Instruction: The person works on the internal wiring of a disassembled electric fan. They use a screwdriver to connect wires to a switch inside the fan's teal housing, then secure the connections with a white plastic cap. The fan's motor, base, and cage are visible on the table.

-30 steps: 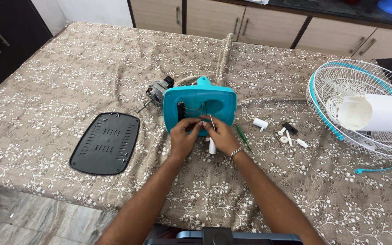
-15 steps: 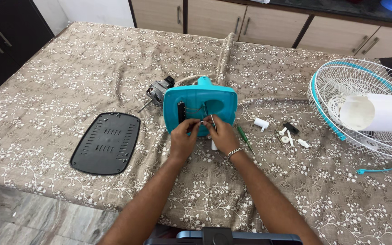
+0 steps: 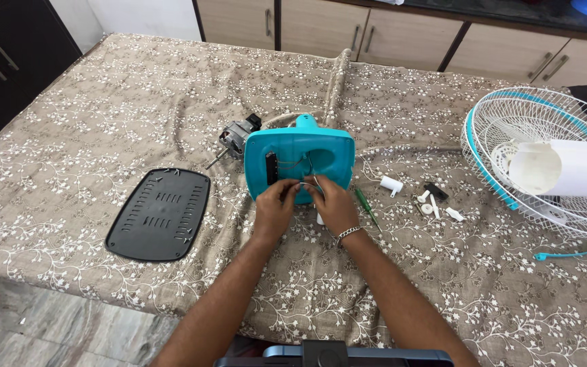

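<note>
- Both your hands meet at the lower edge of the teal fan housing (image 3: 299, 160), which stands mid-table on the patterned cloth (image 3: 103, 109).
- Your left hand (image 3: 274, 206) pinches thin wires (image 3: 305, 185), fingers curled shut.
- Your right hand (image 3: 334, 206) grips the same wires, fingers bent.
- Since the earlier frames, both hands hold the same position; the black cover plate (image 3: 159, 214) and green screwdriver (image 3: 367, 206) lie unmoved.

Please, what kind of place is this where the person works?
Probably a home kitchen or dining room. The table wears a brown floral cloth, beige cabinets with a dark countertop stand behind, and the floor is tiled. Both hands, left hand and right hand, work at a teal fan base.
</note>
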